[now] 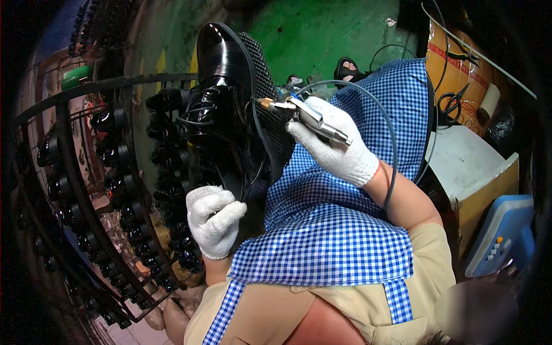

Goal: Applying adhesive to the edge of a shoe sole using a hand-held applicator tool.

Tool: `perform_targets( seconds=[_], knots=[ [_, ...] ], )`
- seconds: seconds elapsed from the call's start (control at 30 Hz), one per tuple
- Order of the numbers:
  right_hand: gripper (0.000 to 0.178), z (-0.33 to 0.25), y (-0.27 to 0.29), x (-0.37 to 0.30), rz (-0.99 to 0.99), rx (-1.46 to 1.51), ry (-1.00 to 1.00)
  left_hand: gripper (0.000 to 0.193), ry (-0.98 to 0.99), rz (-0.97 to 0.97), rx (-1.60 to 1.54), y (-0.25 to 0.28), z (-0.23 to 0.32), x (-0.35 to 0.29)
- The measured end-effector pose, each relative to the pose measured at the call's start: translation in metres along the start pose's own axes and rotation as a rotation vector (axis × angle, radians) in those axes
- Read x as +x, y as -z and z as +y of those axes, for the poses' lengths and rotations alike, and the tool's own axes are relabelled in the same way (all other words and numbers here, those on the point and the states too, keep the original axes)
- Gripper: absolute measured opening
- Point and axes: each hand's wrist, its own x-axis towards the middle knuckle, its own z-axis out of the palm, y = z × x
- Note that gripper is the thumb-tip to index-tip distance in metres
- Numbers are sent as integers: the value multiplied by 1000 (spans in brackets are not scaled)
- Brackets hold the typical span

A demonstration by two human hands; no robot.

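A glossy black lace-up shoe [215, 109] is tilted on its side in front of me, toe away, with its ridged sole facing right. My left hand [214, 221], in a white knit glove, is closed at the shoe's heel end; the exact hold of the fingertips is hidden. In my right hand [339, 135], also gloved in white, is a small metal spray gun [319, 122]. Its brass-coloured nozzle points left at the edge between the shoe's upper and sole, close to it. From the gun a thin grey hose [391, 121] loops back over my right forearm.
On the left a dark metal rack [66, 144] holds many black shoes. My blue checked apron [328, 236] covers my lap. To the right are a cardboard box [448, 63], black scissors [454, 104], pliers [463, 56], a white board [460, 152] and a blue device with buttons [499, 233].
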Motion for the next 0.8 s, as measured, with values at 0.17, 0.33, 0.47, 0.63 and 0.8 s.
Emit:
perform_targets(
  seconds=[0.17, 0.33, 0.47, 0.63, 0.8],
  knots=[
    [15, -7, -2, -4, -4, -43, 9, 44, -2, -33, -15, 3, -3, 2],
    [21, -12, 6, -12, -84, -140, -11, 43, -6, -66, -23, 4, 0, 8],
    [20, -19, 14, -21, -130, -106, -20, 44, -29, -148, -1, 8, 4, 19],
    [18, -27, 33, -36, -208, -77, -43, 45, -113, -270, 75, 15, 14, 48],
    [21, -34, 49, -55, -240, -77, -90, 31, -304, -379, 178, 15, 23, 89]
  ],
)
